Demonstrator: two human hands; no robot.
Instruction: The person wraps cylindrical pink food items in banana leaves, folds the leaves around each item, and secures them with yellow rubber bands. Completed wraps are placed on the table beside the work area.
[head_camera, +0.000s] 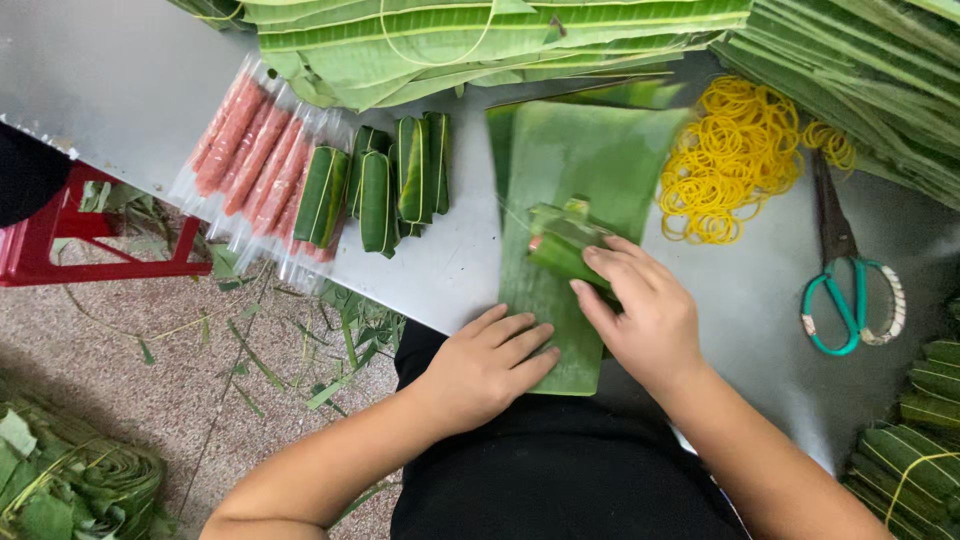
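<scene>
Right hand (645, 315) grips a half-wrapped roll (562, 243) on a banana leaf sheet (580, 170) on the bench (460, 260); left hand (485, 365) lies flat and released, pinning the leaf's near end. Roll looks light and soft, leaf pliable, tears easily; hold at mid-body. No containers: loose yellow rubber bands (730, 155), finished leaf rolls (385, 185), plastic-wrapped pink sausages (250, 150), scissors (850, 290).

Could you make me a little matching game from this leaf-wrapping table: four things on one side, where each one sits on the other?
Things:
1. rubber bands
2. scissors
3. wrapped green rolls
4. left hand

Places:
A. right of the rubber bands, by the table's right edge
B. flat on the near end of the leaf strip
C. yellow heap right of the leaf strip
D. beside the plastic-wrapped pink sticks

Pairs: 1-C, 2-A, 3-D, 4-B
</scene>
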